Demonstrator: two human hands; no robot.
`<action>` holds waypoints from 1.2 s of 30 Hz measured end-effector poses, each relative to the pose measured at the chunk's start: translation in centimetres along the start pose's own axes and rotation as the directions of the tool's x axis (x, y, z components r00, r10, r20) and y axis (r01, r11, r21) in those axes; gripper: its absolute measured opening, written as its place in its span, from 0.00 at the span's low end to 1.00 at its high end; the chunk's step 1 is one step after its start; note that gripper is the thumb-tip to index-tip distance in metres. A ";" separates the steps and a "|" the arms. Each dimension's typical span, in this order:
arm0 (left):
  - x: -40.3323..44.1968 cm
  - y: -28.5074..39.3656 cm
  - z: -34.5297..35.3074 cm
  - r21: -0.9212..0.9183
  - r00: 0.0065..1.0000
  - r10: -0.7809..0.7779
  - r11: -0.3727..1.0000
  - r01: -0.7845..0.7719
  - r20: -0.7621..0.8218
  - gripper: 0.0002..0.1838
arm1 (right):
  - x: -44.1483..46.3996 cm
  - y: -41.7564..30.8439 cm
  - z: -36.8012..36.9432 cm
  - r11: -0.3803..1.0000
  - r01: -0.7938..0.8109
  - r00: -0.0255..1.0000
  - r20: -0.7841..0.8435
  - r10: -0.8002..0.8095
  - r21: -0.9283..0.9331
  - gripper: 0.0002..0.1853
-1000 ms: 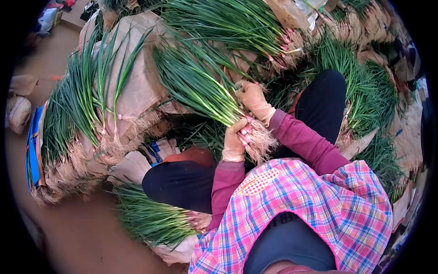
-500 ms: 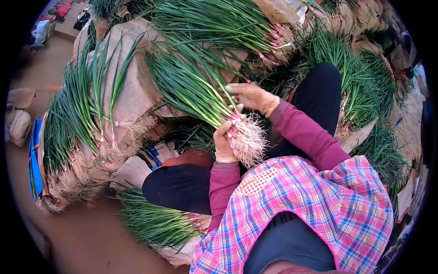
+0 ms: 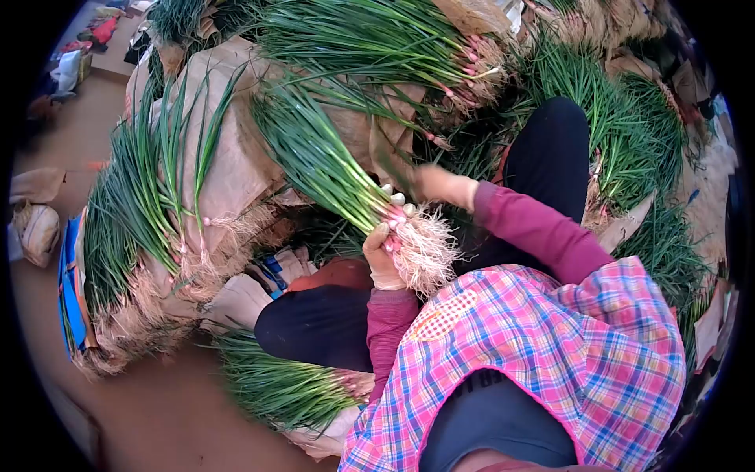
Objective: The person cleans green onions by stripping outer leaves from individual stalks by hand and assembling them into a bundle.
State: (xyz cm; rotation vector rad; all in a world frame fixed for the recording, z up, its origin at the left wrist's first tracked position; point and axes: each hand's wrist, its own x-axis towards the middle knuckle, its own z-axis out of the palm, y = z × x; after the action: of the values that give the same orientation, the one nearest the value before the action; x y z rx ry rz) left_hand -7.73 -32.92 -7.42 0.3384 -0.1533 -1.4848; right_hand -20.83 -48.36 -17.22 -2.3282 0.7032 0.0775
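Note:
A bunch of green onions [image 3: 338,169] with pink bulbs and pale, shaggy roots [image 3: 425,250] lies in my left hand [image 3: 384,256]. The gloved fingers wrap round the stems just above the bulbs, and the leaves point to the upper left. To the right of the stems is my right hand [image 3: 431,186], gloved and smeared by motion, so its fingers cannot be made out. Beyond it, a few thin onion stalks [image 3: 421,130] with small pink bulbs lie apart from the bunch.
A large onion pile [image 3: 370,47] lies at the top. More onions rest on brown paper [image 3: 228,149] at the left, beside a blue strip [image 3: 72,283]. Another bunch [image 3: 287,381] is below my knee. Loose greens [image 3: 605,118] spread at the right.
My right hand has left the bulbs, reached to the stems and now blurs just right of them. My left hand still holds the bunch, shifted slightly left and down.

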 end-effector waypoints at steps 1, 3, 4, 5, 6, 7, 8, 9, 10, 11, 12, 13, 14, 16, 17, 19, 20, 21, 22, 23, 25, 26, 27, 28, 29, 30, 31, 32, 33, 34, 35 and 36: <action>-0.1 0.0 0.2 -0.011 0.998 0.064 0.998 -0.064 -0.011 0.36 | -1.1 -1.1 -0.5 0.999 0.022 0.995 0.099 -0.025 0.028 0.09; 0.2 -0.1 0.6 -0.022 0.997 0.072 0.997 -0.073 -0.032 0.36 | -2.7 -3.2 -5.3 0.930 -0.358 0.836 -0.472 0.279 -0.086 0.07; 0.8 -0.2 1.1 0.010 0.997 0.058 0.998 -0.058 -0.041 0.35 | -2.4 -2.7 -5.2 0.921 -0.371 0.832 -0.485 0.270 -0.122 0.05; 0.6 -0.6 1.3 0.035 0.997 0.051 0.998 -0.049 -0.064 0.34 | -0.6 -1.0 -7.8 0.919 -0.380 0.611 -0.774 0.166 -0.102 0.06; 0.8 -0.9 1.0 -0.002 0.999 0.026 1.000 -0.026 -0.034 0.34 | 1.3 1.6 -7.0 0.919 -0.319 0.579 -0.815 -0.005 -0.232 0.08; 0.7 -1.1 1.3 -0.002 0.999 0.026 1.000 -0.026 -0.034 0.34 | 2.4 2.5 -7.2 0.919 -0.319 0.579 -0.816 -0.005 -0.232 0.08; 0.6 -1.0 1.9 0.027 0.997 0.054 0.998 -0.052 -0.061 0.34 | 3.4 2.7 -7.4 0.885 -0.253 0.732 -0.521 0.439 0.391 0.10; 0.8 -0.8 2.3 0.051 0.992 0.097 0.994 -0.094 -0.080 0.34 | 4.4 2.7 -8.2 0.466 -0.305 0.839 0.002 0.544 0.831 0.11; 0.7 -0.1 2.6 0.000 0.993 0.073 0.997 -0.073 -0.095 0.33 | 1.9 -1.6 -10.0 0.304 -0.103 0.963 0.019 0.268 0.947 0.10; 0.7 -0.1 2.8 -0.032 0.992 0.069 0.997 -0.073 -0.104 0.34 | 2.7 -0.4 -9.2 0.355 -0.081 0.974 -0.003 0.228 0.932 0.10; 0.9 0.2 2.4 -0.029 0.997 -0.022 0.999 0.020 -0.077 0.34 | 0.9 -3.1 -9.4 0.273 -0.081 0.991 0.047 0.127 0.959 0.10; 0.9 0.1 2.0 -0.034 0.992 -0.117 0.993 0.115 -0.055 0.34 | -1.4 -5.9 -9.5 0.189 -0.103 0.995 0.099 0.030 0.977 0.10; 1.0 0.1 2.4 -0.097 0.990 -0.134 0.987 0.131 -0.031 0.32 | -1.2 -5.9 -8.8 0.178 -0.115 0.993 0.109 0.039 0.977 0.09; 1.9 -1.1 0.9 -0.042 0.984 -0.155 0.988 0.152 -0.090 0.31 | -1.2 -5.8 -7.6 0.227 -0.019 0.982 -0.025 0.188 0.974 0.06; 1.9 -1.4 -0.1 0.023 0.974 -0.150 0.988 0.156 -0.169 0.29 | -1.2 -5.7 -7.5 0.207 -0.070 0.977 0.025 0.213 0.976 0.06; 2.0 -1.4 -0.5 0.041 0.975 -0.139 0.988 0.148 -0.176 0.28 | -1.1 -6.7 -6.2 0.180 -0.045 0.925 -0.028 0.380 0.983 0.06; 1.8 -1.5 -0.8 0.047 0.973 -0.117 0.991 0.129 -0.199 0.27 | -1.2 -6.5 -6.2 0.207 -0.048 0.935 -0.029 0.354 0.977 0.06; 1.7 -1.5 -0.5 0.054 0.970 -0.099 0.992 0.114 -0.220 0.27 | -1.2 -6.6 -5.9 0.206 -0.046 0.934 -0.031 0.357 0.977 0.06; 1.7 -1.5 -0.2 0.050 0.971 -0.099 0.992 0.112 -0.217 0.27 | -1.3 -6.8 -5.5 0.053 0.022 0.922 -0.041 0.386 0.998 0.06; 1.6 -1.2 -0.1 0.031 0.977 -0.105 0.993 0.112 -0.185 0.27 | -1.1 -6.8 -4.9 -0.105 0.095 0.909 -0.044 0.415 0.990 0.07; 1.3 -1.1 1.9 -0.101 0.995 -0.097 0.990 0.095 -0.009 0.30 | -0.2 -3.3 -3.9 -0.170 0.223 0.861 -0.112 0.496 0.960 0.09; 1.3 -1.1 1.5 -0.080 0.997 -0.077 0.994 0.076 -0.014 0.32 | -0.2 -2.5 -3.8 0.040 0.133 0.881 -0.137 0.453 0.990 0.09; 1.3 -0.9 1.6 -0.058 0.998 -0.058 0.997 0.057 -0.018 0.34 | -0.5 -2.6 -4.4 0.253 0.048 0.901 -0.151 0.406 0.966 0.10; 1.2 -0.9 1.7 -0.058 0.998 -0.059 0.997 0.058 -0.015 0.34 | -0.9 -2.7 -5.0 0.766 -0.080 0.882 -0.313 0.353 0.638 0.11; 1.0 -0.9 1.8 -0.041 0.999 -0.023 0.999 0.022 -0.032 0.35 | -1.5 -2.6 -5.7 0.976 -0.207 0.885 -0.412 0.216 0.066 0.13; 1.1 -0.9 2.0 -0.026 0.999 0.020 0.999 -0.021 -0.046 0.37 | -1.7 -2.9 -9.8 0.951 -0.304 0.682 -0.685 0.255 0.051 0.14; 0.8 -1.1 1.7 -0.039 0.998 0.036 0.998 -0.039 -0.060 0.37 | -1.5 -2.7 -13.3 0.918 -0.392 0.422 -0.874 0.240 0.063 0.15; 1.4 -0.9 1.4 -0.086 1.000 0.003 0.996 -0.002 0.007 0.36 | -0.9 -1.7 -14.3 0.879 -0.476 0.413 -0.882 0.226 0.002 0.15; 1.5 -1.0 1.2 -0.132 0.997 -0.028 0.991 0.037 0.067 0.36 | -0.7 -0.9 -14.7 0.829 -0.556 0.412 -0.885 0.217 -0.056 0.15; 1.5 -1.1 1.5 -0.179 0.999 -0.028 0.983 0.031 0.018 0.36 | -0.4 0.0 -14.8 0.829 -0.556 0.405 -0.888 0.219 -0.050 0.15; 1.4 -1.6 1.7 -0.178 0.999 -0.028 0.984 0.031 0.019 0.36 | 0.0 1.0 -14.6 0.908 -0.380 0.607 -0.694 0.388 0.176 0.15; 1.5 -1.7 1.9 -0.111 1.000 0.010 0.994 -0.009 0.009 0.36 | 0.5 1.5 -14.4 0.869 -0.235 0.791 -0.433 0.431 0.435 0.14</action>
State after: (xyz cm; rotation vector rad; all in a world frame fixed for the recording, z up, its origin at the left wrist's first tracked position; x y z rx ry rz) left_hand -9.77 -34.77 -6.34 0.2407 -0.0795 -1.4794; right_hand -23.10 -58.74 -7.38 -1.8396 1.2889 -0.5053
